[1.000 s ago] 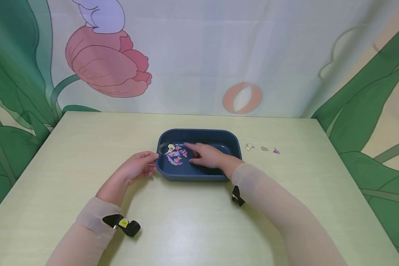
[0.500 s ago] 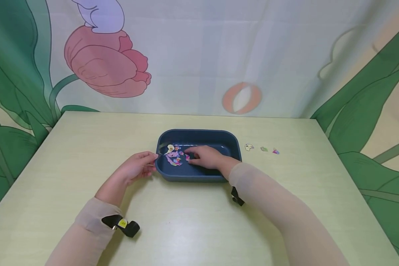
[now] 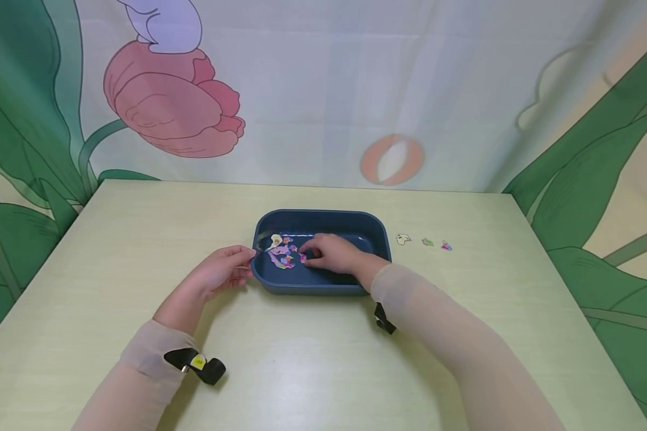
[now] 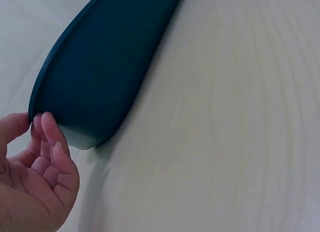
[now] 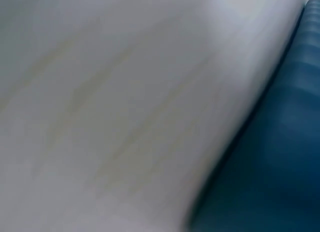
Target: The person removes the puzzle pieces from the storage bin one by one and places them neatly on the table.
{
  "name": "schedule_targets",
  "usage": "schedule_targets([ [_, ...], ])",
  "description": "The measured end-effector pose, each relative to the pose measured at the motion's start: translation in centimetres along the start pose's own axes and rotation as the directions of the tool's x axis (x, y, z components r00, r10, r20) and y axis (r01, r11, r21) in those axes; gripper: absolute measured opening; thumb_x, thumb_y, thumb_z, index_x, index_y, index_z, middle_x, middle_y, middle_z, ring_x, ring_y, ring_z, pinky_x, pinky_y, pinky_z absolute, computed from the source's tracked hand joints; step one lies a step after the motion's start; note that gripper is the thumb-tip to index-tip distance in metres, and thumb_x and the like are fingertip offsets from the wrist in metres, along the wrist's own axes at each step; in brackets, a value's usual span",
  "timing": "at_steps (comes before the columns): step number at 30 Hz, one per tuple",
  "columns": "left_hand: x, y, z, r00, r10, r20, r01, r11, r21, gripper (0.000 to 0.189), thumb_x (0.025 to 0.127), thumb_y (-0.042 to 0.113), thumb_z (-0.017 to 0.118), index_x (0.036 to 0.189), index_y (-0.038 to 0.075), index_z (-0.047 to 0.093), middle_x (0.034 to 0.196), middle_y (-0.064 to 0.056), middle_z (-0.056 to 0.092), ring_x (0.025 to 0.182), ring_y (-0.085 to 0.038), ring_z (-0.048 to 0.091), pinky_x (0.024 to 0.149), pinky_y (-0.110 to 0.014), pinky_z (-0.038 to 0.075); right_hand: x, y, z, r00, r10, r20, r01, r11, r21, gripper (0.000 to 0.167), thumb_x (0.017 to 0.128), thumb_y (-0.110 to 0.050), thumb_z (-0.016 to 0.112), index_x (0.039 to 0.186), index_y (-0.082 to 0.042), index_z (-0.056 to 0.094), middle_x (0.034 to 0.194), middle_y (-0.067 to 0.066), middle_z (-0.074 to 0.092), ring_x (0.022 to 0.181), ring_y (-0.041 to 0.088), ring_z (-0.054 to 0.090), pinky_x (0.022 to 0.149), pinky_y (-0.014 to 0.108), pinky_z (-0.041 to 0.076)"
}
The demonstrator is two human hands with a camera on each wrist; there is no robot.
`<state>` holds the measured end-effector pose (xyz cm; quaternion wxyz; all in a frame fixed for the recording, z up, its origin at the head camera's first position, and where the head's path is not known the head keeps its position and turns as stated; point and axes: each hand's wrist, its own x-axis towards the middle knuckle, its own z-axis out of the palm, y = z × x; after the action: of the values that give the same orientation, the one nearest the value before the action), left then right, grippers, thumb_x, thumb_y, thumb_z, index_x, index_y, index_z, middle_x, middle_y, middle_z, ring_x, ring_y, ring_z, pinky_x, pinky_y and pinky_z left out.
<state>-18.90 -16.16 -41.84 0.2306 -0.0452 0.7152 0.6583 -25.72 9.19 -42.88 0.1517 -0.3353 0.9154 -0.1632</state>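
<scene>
A dark blue plastic tray sits on the table, with several small colourful flat stickers at the left of its floor. My left hand pinches the tray's left rim between thumb and fingers; in the left wrist view this hand shows below the rim. Inside the tray, my right hand bends its fingers and thumb at a small pink sticker. Whether it pinches this sticker is too small to tell. The right wrist view shows only the tray's outer wall and the table, with no hand.
Right of the tray, three small cutout stickers lie in a row on the table: a whitish one, a green one and a pink-purple one. A printed curtain hangs behind the pale wooden table.
My right hand's outstretched forefinger has drawn back and bent towards the thumb. A pink sticker has shifted slightly right and nearer to me. My left hand stays on the rim.
</scene>
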Motion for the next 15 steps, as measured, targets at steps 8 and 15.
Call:
schedule_targets([
  [8, -0.07, 0.0, 0.04, 1.0, 0.0, -0.001, 0.0, 1.0, -0.013, 0.031, 0.097, 0.025, 0.05, 0.109, -0.004, 0.051, 0.08, -0.001, 0.057, 0.07, -0.012, 0.058, 0.061, -0.021, 0.048, -0.05, -0.08, 0.04, 1.0, -0.019, 0.001, 0.019, 1.0, 0.006, 0.031, 0.089, -0.028, 0.064, 0.118, -0.016, 0.065, 0.087, -0.001, 0.051, 0.08, 0.014, 0.047, 0.069, 0.026, 0.039],
  [15, 0.01, -0.09, -0.03, 1.0, 0.004, 0.005, -0.004, 1.0, -0.025, 0.029, 0.097, 0.025, 0.05, 0.106, -0.003, 0.052, 0.079, 0.0, 0.057, 0.07, -0.011, 0.058, 0.061, -0.021, 0.048, 0.03, -0.01, 0.05, 1.0, -0.021, -0.01, 0.021, 1.0, 0.018, 0.028, 0.087, -0.027, 0.066, 0.113, -0.016, 0.068, 0.09, -0.002, 0.054, 0.082, 0.013, 0.048, 0.071, 0.026, 0.04],
])
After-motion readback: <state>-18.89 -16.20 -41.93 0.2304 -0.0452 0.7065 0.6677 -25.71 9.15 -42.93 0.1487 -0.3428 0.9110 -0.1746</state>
